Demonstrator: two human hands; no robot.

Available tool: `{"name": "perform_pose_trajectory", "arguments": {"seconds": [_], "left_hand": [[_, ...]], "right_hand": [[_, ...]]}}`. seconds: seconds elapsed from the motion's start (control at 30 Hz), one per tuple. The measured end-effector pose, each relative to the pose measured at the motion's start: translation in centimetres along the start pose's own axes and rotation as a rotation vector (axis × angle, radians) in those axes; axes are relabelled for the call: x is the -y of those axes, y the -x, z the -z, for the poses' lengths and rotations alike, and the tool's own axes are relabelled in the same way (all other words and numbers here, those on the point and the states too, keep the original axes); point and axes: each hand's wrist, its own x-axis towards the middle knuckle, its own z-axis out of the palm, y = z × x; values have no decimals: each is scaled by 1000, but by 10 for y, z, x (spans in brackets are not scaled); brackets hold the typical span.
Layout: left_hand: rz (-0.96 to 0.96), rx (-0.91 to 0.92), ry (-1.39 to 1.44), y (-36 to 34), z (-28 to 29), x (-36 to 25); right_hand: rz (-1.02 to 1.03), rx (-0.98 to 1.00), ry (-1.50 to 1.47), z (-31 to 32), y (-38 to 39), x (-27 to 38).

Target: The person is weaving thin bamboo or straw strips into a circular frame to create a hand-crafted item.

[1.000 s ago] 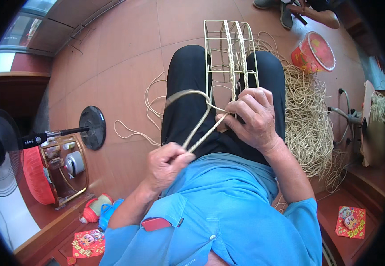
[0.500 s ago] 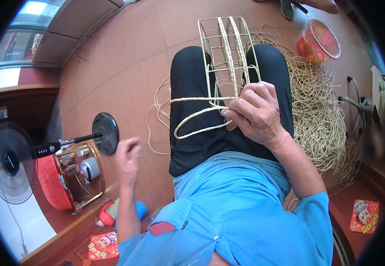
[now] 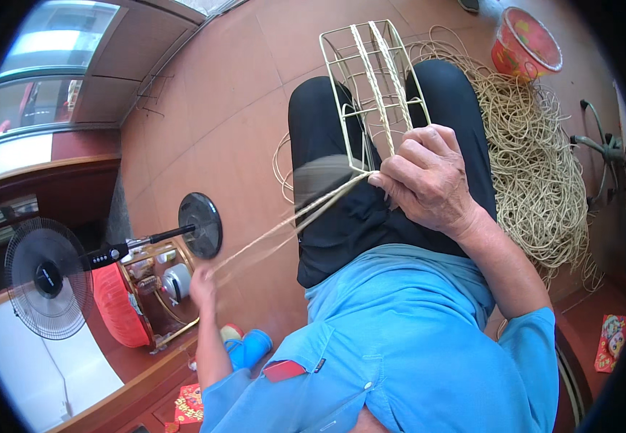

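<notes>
A box-shaped wire frame (image 3: 362, 112) rests across my dark-trousered thighs, with two strands of pale twisted cord (image 3: 375, 83) stretched along its length. My right hand (image 3: 428, 169) is closed on the near end of the frame, pinching the cord where it meets the corner. Out to the left, my left hand (image 3: 203, 286) is closed on the same cord, which runs in a straight, blurred line from the frame's corner. The fingers of that hand are partly smeared by motion.
A large heap of loose cord (image 3: 533, 166) lies on the floor at my right. Beyond it stands a red patterned bucket (image 3: 518, 47). To the left are a standing fan (image 3: 48, 278) with a round black base (image 3: 200, 225) and a low rack (image 3: 161, 299) beside a red cover (image 3: 117, 307).
The loose loop of cord at the frame's corner has been drawn out straight toward the left. My left hand has moved slightly down, while the right keeps its grip.
</notes>
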Motion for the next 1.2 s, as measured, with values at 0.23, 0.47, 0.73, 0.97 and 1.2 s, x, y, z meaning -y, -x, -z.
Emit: {"name": "perform_pose_trajectory", "arguments": {"seconds": [0.23, 0.47, 0.73, 0.97, 1.2], "left_hand": [[691, 26, -668, 42, 155, 236], [-279, 117, 368, -46, 23, -177], [-467, 351, 758, 54, -29, -420], [-275, 37, 388, 2, -28, -222], [529, -45, -591, -14, 92, 129]], "right_hand": [[-13, -3, -46, -3, -2, 0], [-46, 46, 2, 2, -8, 8], [-70, 31, 8, -3, -10, 12], [-148, 0, -92, 0, -9, 11], [-90, 24, -57, 2, -6, 11]]}}
